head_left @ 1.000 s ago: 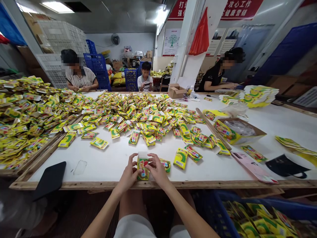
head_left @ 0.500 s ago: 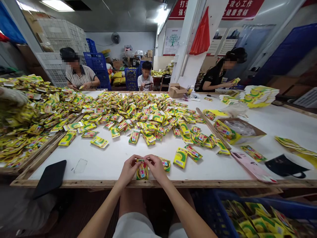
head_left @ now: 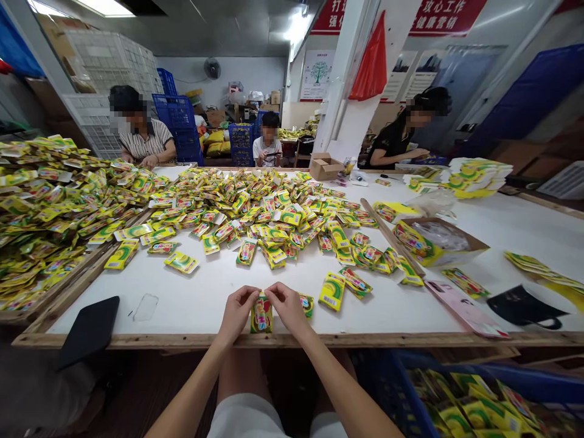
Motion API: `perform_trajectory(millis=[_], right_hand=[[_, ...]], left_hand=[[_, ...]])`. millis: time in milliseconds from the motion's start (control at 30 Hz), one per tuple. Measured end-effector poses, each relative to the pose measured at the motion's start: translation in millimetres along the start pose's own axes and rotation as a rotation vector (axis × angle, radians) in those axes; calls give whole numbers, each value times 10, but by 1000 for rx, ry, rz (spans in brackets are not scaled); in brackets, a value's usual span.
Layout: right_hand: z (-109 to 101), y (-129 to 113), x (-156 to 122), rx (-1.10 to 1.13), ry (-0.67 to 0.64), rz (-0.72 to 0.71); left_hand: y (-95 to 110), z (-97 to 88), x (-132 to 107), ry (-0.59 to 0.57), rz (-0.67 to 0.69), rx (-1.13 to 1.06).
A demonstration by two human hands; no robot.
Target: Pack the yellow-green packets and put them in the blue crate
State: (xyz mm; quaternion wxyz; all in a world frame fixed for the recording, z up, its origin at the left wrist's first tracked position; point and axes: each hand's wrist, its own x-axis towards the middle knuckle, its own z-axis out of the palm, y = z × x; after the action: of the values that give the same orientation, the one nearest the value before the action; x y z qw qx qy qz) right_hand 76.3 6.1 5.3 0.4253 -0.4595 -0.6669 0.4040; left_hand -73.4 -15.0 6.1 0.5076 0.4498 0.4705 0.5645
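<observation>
A small yellow-green candy box [head_left: 261,316] stands upright at the table's front edge, its printed face toward me. My left hand [head_left: 240,309] pinches its top left corner between thumb and fingers. At the top right corner, my right hand [head_left: 288,305] pinches it the same way. The fingers hide most of the box's upper edge. Partly behind my right hand lies another candy box [head_left: 306,304]. To the right of it, a yellow box with a barcode [head_left: 333,291] rests on the white table, touching one more box [head_left: 356,282].
A big heap of small boxes [head_left: 264,213] covers the table's middle; another pile [head_left: 50,213] fills the left side. A black tablet-like slab [head_left: 89,331] overhangs the front edge. An open carton [head_left: 456,252] stands right, a blue crate [head_left: 406,389] below. Co-workers sit across the table.
My fingertips have shifted at the top of the box, and its front shows more fully. At the far left, a gloved hand over the pile has gone out of view.
</observation>
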Motion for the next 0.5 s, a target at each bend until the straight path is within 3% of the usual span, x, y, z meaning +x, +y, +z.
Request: perform_trajectory(millis=[133,200,267,367,433,500], right_hand=[[65,-18,-111,60,2,-37],[-88,-100,-214,-4,69,-88],[-478,-201,-387,-169,229,-128],[-1382,-296,-758,-615,532,-69],[-1926,-290,-986,-960,629,-4],[-2199,-235,-1116,-1074,656,13]], left_hand=[[-25,-58,-76,-85,-3,42],[-52,-74,-97,-99,38,133],[-85,-69,-96,-100,80,271],[-148,10,-49,-163,175,523],[-208,130,8,-198,241,703],[-281,292,70,-199,252,870]])
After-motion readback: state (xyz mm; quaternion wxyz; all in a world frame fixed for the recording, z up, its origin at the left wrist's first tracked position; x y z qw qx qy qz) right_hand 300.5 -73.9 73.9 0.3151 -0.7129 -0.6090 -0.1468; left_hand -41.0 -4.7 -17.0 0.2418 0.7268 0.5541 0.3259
